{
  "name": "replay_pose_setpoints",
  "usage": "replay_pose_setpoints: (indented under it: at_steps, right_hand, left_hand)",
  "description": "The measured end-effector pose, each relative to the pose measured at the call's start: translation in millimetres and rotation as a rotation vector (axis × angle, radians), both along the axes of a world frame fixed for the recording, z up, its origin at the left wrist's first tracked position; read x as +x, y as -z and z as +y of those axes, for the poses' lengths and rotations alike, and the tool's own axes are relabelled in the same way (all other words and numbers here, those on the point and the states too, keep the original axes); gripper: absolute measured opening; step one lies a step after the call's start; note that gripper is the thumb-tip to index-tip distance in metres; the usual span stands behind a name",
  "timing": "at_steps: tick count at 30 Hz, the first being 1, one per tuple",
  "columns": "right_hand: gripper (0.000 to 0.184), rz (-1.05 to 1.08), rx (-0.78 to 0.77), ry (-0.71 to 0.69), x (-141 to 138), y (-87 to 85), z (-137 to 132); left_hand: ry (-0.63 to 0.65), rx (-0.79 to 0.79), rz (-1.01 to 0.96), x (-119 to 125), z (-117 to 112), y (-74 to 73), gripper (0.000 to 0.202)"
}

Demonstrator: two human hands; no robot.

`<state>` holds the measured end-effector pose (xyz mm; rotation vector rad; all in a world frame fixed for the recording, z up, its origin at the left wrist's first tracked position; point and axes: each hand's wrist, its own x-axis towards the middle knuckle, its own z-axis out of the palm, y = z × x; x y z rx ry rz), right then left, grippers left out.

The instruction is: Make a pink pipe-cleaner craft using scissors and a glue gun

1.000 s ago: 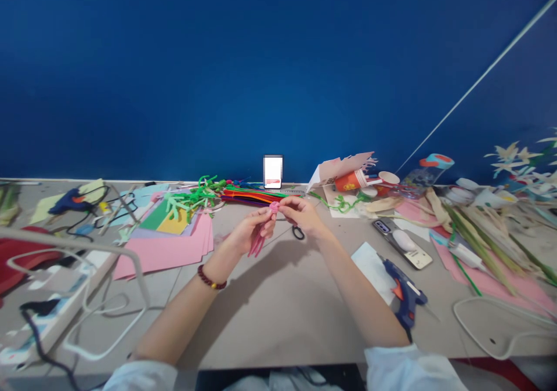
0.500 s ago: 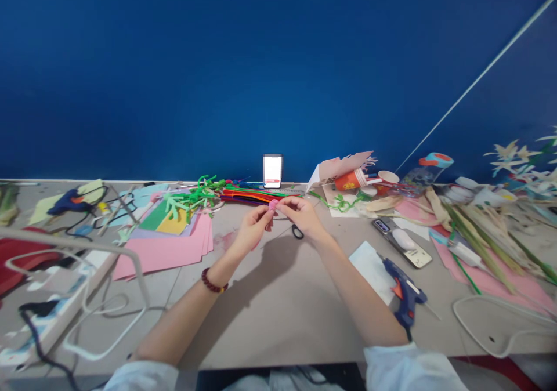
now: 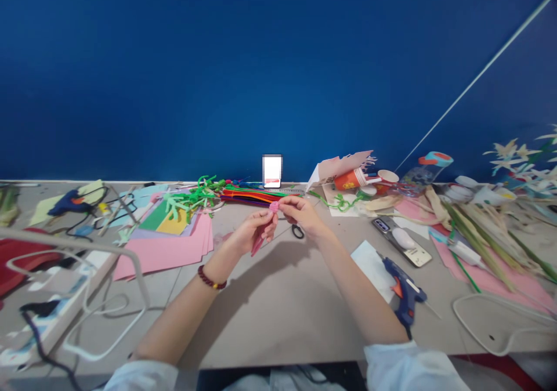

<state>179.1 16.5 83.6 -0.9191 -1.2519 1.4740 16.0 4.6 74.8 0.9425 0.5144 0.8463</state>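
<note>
A small pink pipe cleaner shape [image 3: 274,206], curled at its top, is held up between my two hands over the table. My left hand [image 3: 256,228] pinches it from below, and its pink tail sticks out under the palm, slanting down to the left. On the other side, the thumb and fingertips of my right hand [image 3: 302,214] close on the curled top. Just behind the hands lies a bundle of coloured pipe cleaners [image 3: 243,196]. Black scissor handles [image 3: 297,231] show beside my right hand; the blades are hidden.
Pink paper sheets [image 3: 165,252] and green pipe cleaner pieces [image 3: 187,199] lie left. At the back stands a lit phone [image 3: 272,170]. Rightward are a blue glue gun [image 3: 407,292], a second phone [image 3: 413,252] and red paper cups [image 3: 350,179]. A power strip [image 3: 65,304] and cables occupy the left front.
My left hand has turned and dropped slightly, so the pink tail now shows beneath it. More of the pink curl is visible between the fingers. My right hand has hardly moved.
</note>
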Motion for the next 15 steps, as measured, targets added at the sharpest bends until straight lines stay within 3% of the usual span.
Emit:
replay_pose_setpoints:
  at_steps: [5,12,15]
  right_hand:
    - [0.030,0.078,-0.028,-0.014,-3.4,-3.2,-2.2]
    - [0.028,0.058,-0.003,-0.005,-4.0,-6.5,-4.5]
    - [0.026,0.026,0.026,0.068,-5.7,-5.4,-4.5]
  left_hand:
    - [0.051,-0.009,-0.060,1.1,-1.7,-0.4,0.021]
    - [0.029,0.001,-0.009,1.2,1.5,2.1,0.023]
    - [-0.172,0.163,0.193,4.8,1.4,4.8,0.027]
